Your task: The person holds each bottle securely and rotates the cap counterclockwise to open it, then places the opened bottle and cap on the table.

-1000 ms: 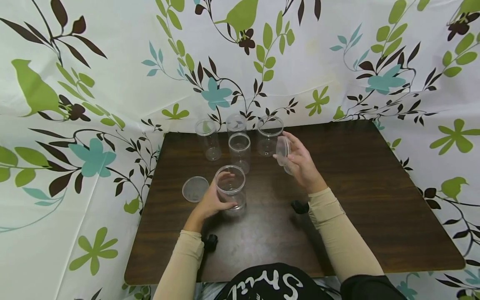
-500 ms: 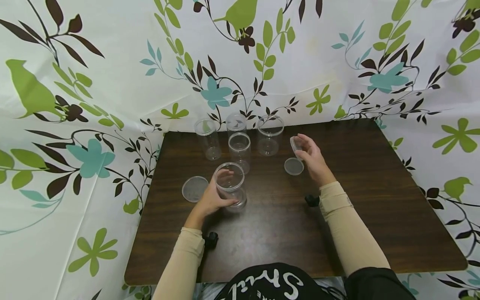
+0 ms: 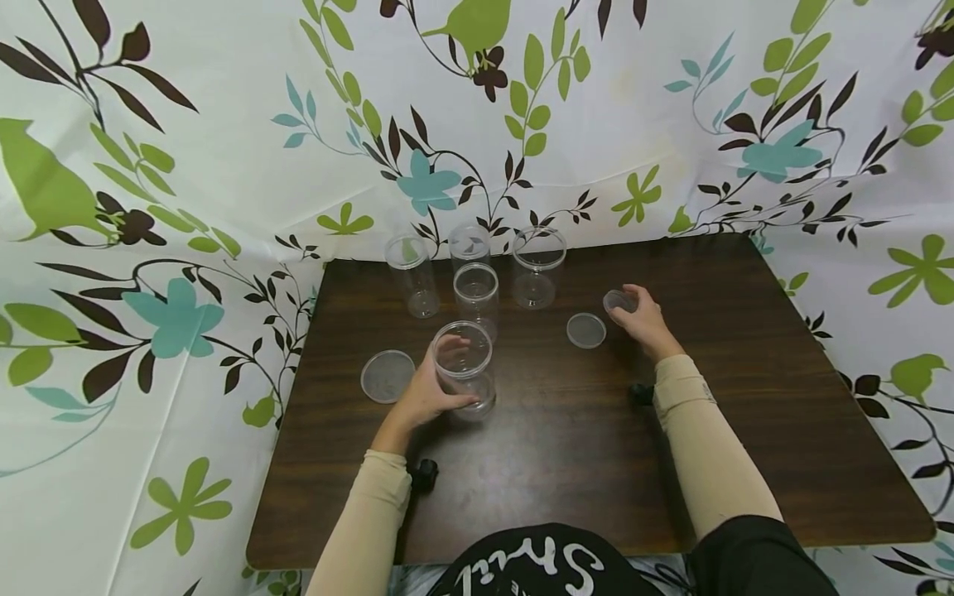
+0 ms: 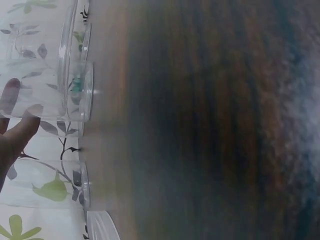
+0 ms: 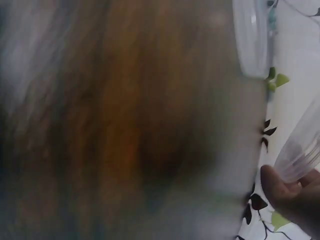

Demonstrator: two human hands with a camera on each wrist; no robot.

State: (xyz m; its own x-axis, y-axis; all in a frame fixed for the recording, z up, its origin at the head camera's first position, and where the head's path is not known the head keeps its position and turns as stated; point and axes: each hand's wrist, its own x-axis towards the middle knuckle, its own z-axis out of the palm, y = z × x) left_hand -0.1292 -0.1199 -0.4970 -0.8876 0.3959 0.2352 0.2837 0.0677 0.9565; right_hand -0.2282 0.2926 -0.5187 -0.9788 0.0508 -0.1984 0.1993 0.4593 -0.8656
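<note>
Head: looking down from above the table [image 3: 745,397].
Wrists: viewing it close, sideways.
Shared: tabletop, clear jar [image 3: 464,368] [image 4: 45,75].

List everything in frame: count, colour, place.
jars: 5, clear, four open at the table's back, one nearer, gripped by the left hand
lids: 3, clear, one left of the held jar, one flat at centre right, one in the right hand
table: 1, dark brown wood
backdrop: 1, white with green, teal and brown leaves and birds
sleeves: 2, beige
left hand: 1, round the near jar
right hand: 1, holding a lid, low over the table
</note>
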